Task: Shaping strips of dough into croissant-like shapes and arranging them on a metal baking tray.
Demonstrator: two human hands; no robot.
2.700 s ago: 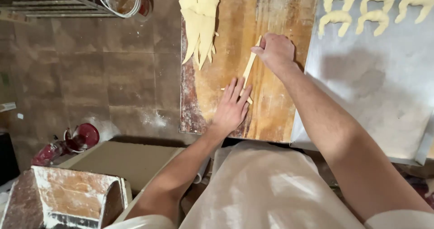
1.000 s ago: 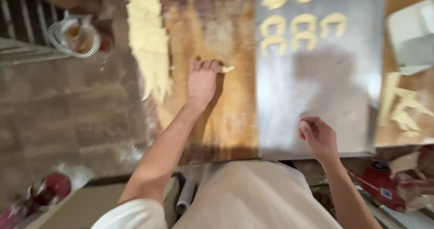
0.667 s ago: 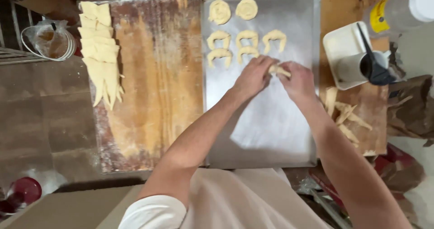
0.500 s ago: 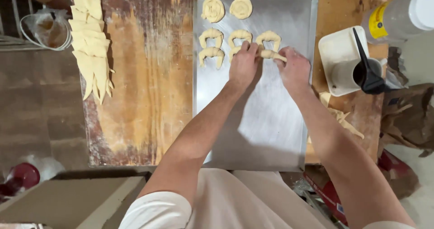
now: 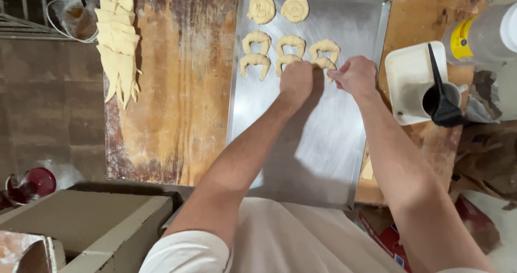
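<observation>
Curved dough piece [image 5: 325, 64], pale and horseshoe-shaped, on the metal baking tray [image 5: 318, 149], third in the lower row of shaped pieces, partly hidden under the fingers. Left hand [image 5: 296, 81] knuckles-up on the tray, fingertips on the near end of that piece; grip itself hidden. Right hand [image 5: 355, 74] just right of it, thumb and forefinger pinched on the piece's right tip. Beyond, toward the tray's far edge: five more horseshoes [image 5: 257, 38] in two rows and two round coils [image 5: 262, 8]. Left of the tray: bare, floured wooden board [image 5: 172, 90], with a stack of cut dough triangles [image 5: 118, 41] at its far-left edge. Right of the tray: white square tub [image 5: 412, 81] touching a cup with a black brush [image 5: 441, 98], and a translucent jug [image 5: 484, 36] farther out.
</observation>
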